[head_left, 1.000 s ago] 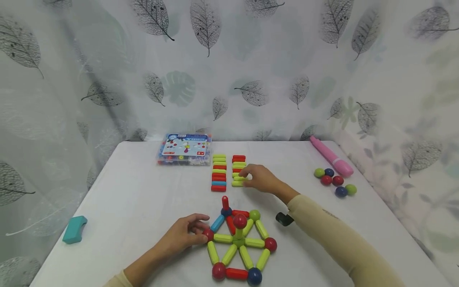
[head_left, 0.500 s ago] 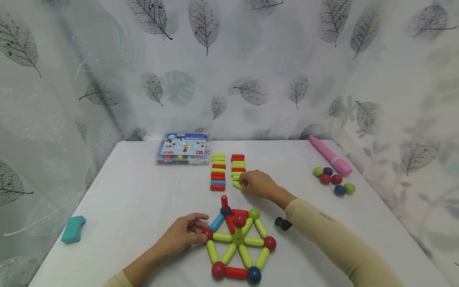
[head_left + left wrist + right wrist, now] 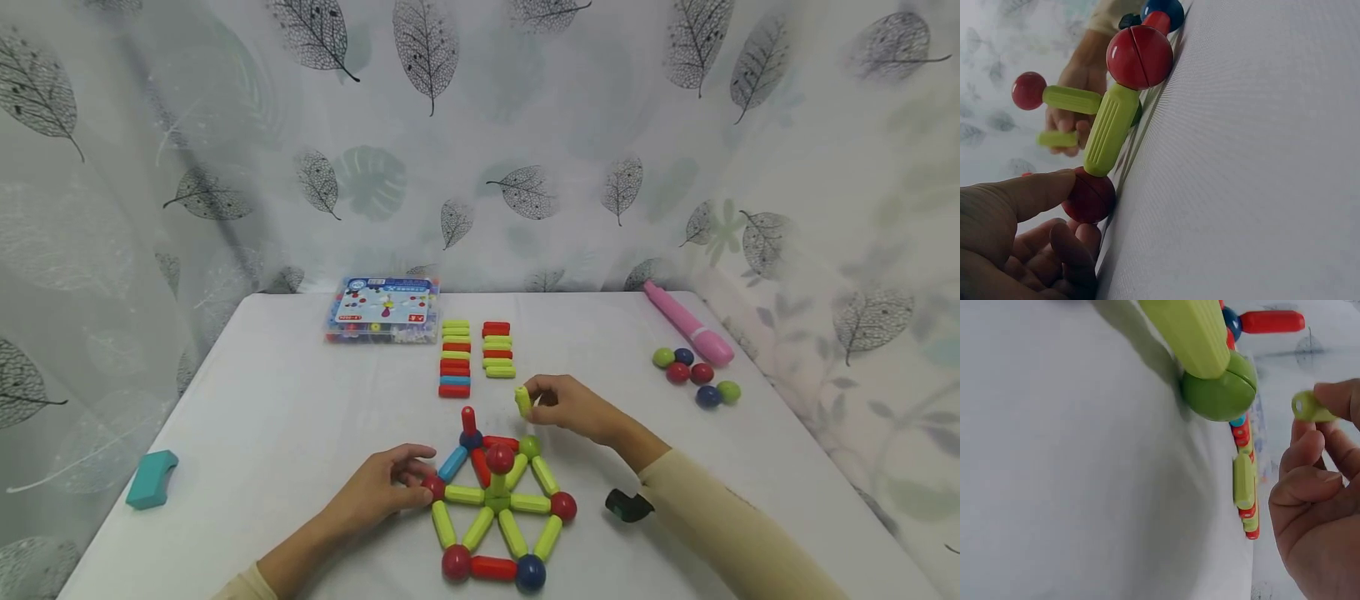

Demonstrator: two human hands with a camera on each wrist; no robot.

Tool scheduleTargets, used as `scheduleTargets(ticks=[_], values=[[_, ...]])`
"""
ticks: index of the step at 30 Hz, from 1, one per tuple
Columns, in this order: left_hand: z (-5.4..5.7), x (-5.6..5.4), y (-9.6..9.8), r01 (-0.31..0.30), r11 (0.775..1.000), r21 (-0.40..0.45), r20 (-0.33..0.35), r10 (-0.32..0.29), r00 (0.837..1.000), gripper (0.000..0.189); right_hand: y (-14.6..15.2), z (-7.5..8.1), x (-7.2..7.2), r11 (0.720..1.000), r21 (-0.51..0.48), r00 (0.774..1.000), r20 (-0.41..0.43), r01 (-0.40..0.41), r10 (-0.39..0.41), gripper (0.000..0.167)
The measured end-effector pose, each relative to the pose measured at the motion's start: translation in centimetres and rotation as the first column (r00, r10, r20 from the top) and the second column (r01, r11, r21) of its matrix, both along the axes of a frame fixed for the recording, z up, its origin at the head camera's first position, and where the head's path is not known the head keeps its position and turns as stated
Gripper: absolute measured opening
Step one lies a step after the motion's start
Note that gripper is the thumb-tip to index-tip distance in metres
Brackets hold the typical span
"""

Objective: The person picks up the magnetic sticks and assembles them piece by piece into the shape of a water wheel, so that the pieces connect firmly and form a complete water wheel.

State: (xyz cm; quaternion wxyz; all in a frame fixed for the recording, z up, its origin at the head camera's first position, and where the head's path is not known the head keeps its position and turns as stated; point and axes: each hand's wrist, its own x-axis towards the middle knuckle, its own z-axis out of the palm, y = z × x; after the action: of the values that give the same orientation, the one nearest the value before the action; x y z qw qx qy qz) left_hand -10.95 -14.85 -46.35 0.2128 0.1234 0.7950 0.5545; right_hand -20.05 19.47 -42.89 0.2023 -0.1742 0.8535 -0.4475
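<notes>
A wheel-shaped build of magnetic rods and balls lies on the white table (image 3: pixel 330 400), with a green hub (image 3: pixel 497 500) at its centre. From the hub a yellow-green rod stands upright, topped by a red ball (image 3: pixel 500 458). At the far left corner, a second red rod (image 3: pixel 468 420) points up from a blue ball (image 3: pixel 471 440). My left hand (image 3: pixel 386 485) holds the red ball (image 3: pixel 1089 197) at the left corner between thumb and fingers. My right hand (image 3: pixel 573 408) pinches a loose yellow-green magnetic rod (image 3: pixel 522 402), raised beyond the green corner ball (image 3: pixel 1219 394).
Two columns of spare rods (image 3: pixel 455 367) lie behind the build, beside a clear plastic box (image 3: pixel 382 312). Several loose balls (image 3: pixel 678 373) and a pink pen-shaped case (image 3: pixel 690 325) sit at right. A teal block (image 3: pixel 152 480) stands at the left edge.
My right hand has taken the nearest yellow-green rod from the right column, lifted it and brought it toward the build, turned upright. The left hand stays at the red ball.
</notes>
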Motion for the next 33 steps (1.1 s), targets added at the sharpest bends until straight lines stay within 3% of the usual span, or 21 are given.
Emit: scheduleTargets(ticks=[6, 14, 18, 23, 27, 33], values=[[0.0, 0.1, 0.0, -0.005, 1.0, -0.008, 0.019, 0.006, 1.0, 0.057, 0.9, -0.7, 2.4, 0.992, 0.038, 0.988, -0.09, -0.123, 0.126, 0.025], [-0.1, 0.1, -0.1, 0.002, 1.0, -0.005, -0.007, -0.002, 1.0, 0.057, 1.1, -0.5, 2.8, 0.982, 0.098, 0.971, -0.159, -0.163, 0.177, 0.028], [-0.1, 0.0, -0.1, 0.008, 1.0, -0.012, -0.017, -0.008, 1.0, 0.056, 1.6, -0.2, 1.0, 0.982, 0.124, 0.965, -0.202, -0.145, 0.168, 0.035], [0.0, 0.0, -0.2, -0.007, 1.0, -0.018, -0.003, 0.007, 1.0, 0.056, 0.2, -0.3, -3.6, 0.982, 0.186, 0.956, -0.292, 0.018, 0.038, 0.031], [0.0, 0.0, -0.1, -0.005, 1.0, -0.005, 0.009, 0.005, 1.0, 0.057, -1.5, -1.1, -6.4, 0.957, 0.276, 0.941, -0.338, 0.086, 0.013, 0.028], [0.1, 0.1, 0.1, -0.002, 1.0, 0.006, 0.015, 0.002, 1.0, 0.057, -3.1, -2.1, -7.4, 0.917, 0.377, 0.941, -0.339, 0.129, 0.007, 0.025]])
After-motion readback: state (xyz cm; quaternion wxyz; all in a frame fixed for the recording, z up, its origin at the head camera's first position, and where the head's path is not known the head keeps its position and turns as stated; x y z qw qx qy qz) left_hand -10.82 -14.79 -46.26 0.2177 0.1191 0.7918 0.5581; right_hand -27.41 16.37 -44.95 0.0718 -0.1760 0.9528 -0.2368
